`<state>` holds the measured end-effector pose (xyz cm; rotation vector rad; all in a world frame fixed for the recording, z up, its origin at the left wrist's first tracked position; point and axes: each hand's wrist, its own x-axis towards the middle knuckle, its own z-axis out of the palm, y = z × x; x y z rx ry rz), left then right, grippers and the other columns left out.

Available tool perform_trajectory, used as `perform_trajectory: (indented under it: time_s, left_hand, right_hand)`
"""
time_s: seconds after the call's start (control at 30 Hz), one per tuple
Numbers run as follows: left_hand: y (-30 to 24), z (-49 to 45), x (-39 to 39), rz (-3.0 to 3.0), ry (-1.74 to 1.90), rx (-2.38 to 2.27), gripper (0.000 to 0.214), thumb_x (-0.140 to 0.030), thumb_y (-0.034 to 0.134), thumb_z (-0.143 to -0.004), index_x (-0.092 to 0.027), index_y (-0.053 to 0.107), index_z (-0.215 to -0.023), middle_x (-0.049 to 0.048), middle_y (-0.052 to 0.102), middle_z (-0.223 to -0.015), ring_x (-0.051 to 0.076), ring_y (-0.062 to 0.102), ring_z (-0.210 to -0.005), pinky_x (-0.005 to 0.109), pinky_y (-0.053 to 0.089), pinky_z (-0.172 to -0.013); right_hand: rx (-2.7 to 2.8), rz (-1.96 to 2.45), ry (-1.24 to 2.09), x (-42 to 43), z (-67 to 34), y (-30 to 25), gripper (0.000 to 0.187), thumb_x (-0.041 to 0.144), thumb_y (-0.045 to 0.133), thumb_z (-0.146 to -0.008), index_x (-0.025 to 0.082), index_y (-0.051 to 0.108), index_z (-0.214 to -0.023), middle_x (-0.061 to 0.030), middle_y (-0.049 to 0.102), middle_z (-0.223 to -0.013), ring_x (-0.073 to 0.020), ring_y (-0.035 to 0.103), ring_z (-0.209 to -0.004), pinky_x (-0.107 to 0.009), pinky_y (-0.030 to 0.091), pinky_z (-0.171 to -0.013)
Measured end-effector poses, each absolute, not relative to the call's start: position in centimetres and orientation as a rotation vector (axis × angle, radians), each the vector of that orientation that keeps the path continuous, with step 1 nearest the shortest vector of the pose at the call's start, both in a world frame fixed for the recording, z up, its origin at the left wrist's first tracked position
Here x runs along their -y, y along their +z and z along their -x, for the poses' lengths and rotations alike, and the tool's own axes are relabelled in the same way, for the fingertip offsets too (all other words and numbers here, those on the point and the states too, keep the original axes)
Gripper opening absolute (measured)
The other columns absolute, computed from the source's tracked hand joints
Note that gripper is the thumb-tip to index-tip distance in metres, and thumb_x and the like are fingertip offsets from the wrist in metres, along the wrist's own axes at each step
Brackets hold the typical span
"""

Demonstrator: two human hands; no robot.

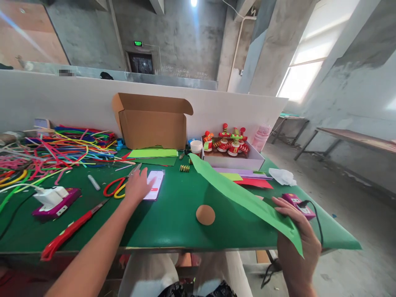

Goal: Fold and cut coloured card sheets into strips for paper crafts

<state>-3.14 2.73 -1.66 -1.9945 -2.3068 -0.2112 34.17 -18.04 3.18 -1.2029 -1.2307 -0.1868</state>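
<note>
My right hand (298, 243) grips one end of a long strip of green paper (235, 194), which slants up and left over the table. My left hand (137, 183) has its thumb apart from its fingers, between the scissors with red and yellow handles (119, 186) and a phone (154, 185) with a lit screen. The fingers lie over the scissors' blades; whether they touch them is unclear. A round brown cardboard disc (205, 215) rests on the green tabletop (173, 231) between my hands.
A red-handled cutting tool (72, 229), a white marker (94, 182) and a purple power strip (57, 204) lie at left. Colourful pipe cleaners (71, 144) are heaped behind. An open cardboard box (153, 126) and a white box (247, 161) of red-and-green figures stand at the back.
</note>
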Motion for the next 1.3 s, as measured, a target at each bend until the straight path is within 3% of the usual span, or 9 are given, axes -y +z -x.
perform_trajectory:
  time_s: [0.17, 0.33, 0.6, 0.67, 0.8, 0.9, 1.0, 1.17, 1.3]
  left_hand:
    - [-3.5, 0.1, 0.2, 1.99, -0.224, 2.339, 0.082, -0.059, 0.044, -0.088, -0.013, 0.031, -0.155, 0.0287, 0.047, -0.147, 0.044, 0.059, -0.116, 0.053, 0.048, -0.09]
    - [-2.9, -0.5, -0.9, 1.956, -0.262, 2.35, 0.072, -0.038, 0.048, -0.084, -0.012, 0.037, -0.15, 0.0273, 0.053, -0.139, 0.042, 0.059, -0.116, 0.051, 0.047, -0.091]
    - [-0.7, 0.3, -2.2, 2.003, -0.434, 2.307, 0.064, -0.035, 0.047, -0.085, -0.008, 0.045, -0.143, 0.0331, 0.051, -0.141, 0.05, 0.049, -0.128, 0.063, 0.044, -0.093]
    - [-0.5, 0.5, -0.8, 2.139, -0.488, 2.208, 0.062, -0.036, 0.047, -0.088, -0.013, 0.045, -0.145, 0.0266, 0.045, -0.151, 0.046, 0.044, -0.136, 0.062, 0.041, -0.102]
    - [-2.1, 0.7, 3.7, 2.492, -0.562, 1.983, 0.06, -0.036, 0.046, -0.09, -0.026, 0.042, -0.149, 0.0065, 0.049, -0.155, 0.023, 0.053, -0.134, 0.037, 0.046, -0.107]
    - [-4.3, 0.2, 7.4, 2.637, -0.814, 1.958, 0.055, -0.033, 0.038, -0.092, -0.02, 0.049, -0.144, 0.0103, 0.061, -0.142, 0.021, 0.065, -0.116, 0.036, 0.054, -0.097]
    - [-5.5, -2.0, 10.1, 2.773, -0.94, 1.734, 0.046, -0.025, 0.04, -0.089, -0.023, 0.064, -0.128, 0.0102, 0.067, -0.132, 0.024, 0.062, -0.121, 0.042, 0.051, -0.103]
    - [-4.4, -7.8, 11.6, 2.846, -0.51, 1.618, 0.056, -0.033, 0.057, -0.087, -0.027, 0.051, -0.143, 0.0136, 0.049, -0.154, 0.036, 0.04, -0.144, 0.052, 0.048, -0.103]
    - [-3.2, -10.5, 10.5, 2.857, -0.227, 1.656, 0.071, -0.035, 0.065, -0.082, -0.023, 0.041, -0.148, 0.0209, 0.045, -0.155, 0.039, 0.043, -0.142, 0.054, 0.046, -0.102]
  right_hand:
    - [1.263, 1.121, -0.164, 18.0, -33.4, 3.6, 0.006, 0.028, 0.069, -0.088, 0.023, 0.068, -0.09, -0.0064, 0.077, -0.106, -0.0255, 0.07, -0.106, -0.044, 0.052, -0.098]
    - [1.255, 1.083, -0.167, 18.5, -33.1, 4.0, 0.003, 0.026, 0.067, -0.089, 0.023, 0.068, -0.089, -0.0063, 0.077, -0.106, -0.0249, 0.072, -0.103, -0.047, 0.05, -0.103]
    - [1.373, 1.085, -0.094, 20.0, -34.9, 2.5, 0.01, 0.027, 0.073, -0.085, 0.024, 0.072, -0.094, -0.0083, 0.077, -0.108, -0.0292, 0.07, -0.109, -0.045, 0.057, -0.092]
    - [1.46, 1.062, -0.05, 20.4, -35.3, 2.3, 0.008, 0.029, 0.072, -0.087, 0.025, 0.073, -0.094, -0.0081, 0.078, -0.105, -0.03, 0.071, -0.106, -0.046, 0.057, -0.09]
    - [1.616, 1.027, 0.034, 21.4, -36.0, 2.3, 0.011, 0.034, 0.068, -0.092, 0.026, 0.075, -0.094, -0.0075, 0.079, -0.101, -0.0297, 0.073, -0.103, -0.044, 0.059, -0.086]
    - [1.65, 1.014, 0.021, 22.3, -36.6, 2.3, 0.014, 0.036, 0.065, -0.095, 0.026, 0.075, -0.093, -0.0072, 0.079, -0.1, -0.0283, 0.073, -0.101, -0.04, 0.06, -0.082]
    - [1.55, 1.068, -0.028, 23.2, -37.1, 2.6, 0.014, 0.037, 0.068, -0.092, 0.024, 0.074, -0.091, -0.0083, 0.079, -0.101, -0.0295, 0.073, -0.1, -0.04, 0.059, -0.081]
    - [1.186, 1.214, -0.256, 23.8, -36.9, 3.8, 0.01, 0.031, 0.072, -0.087, 0.021, 0.069, -0.084, -0.0085, 0.078, -0.101, -0.0297, 0.073, -0.098, -0.044, 0.057, -0.086]
    - [1.019, 1.224, -0.364, 23.8, -36.8, 4.7, 0.011, 0.03, 0.072, -0.086, 0.021, 0.067, -0.082, -0.0084, 0.078, -0.099, -0.0298, 0.073, -0.098, -0.049, 0.054, -0.092]
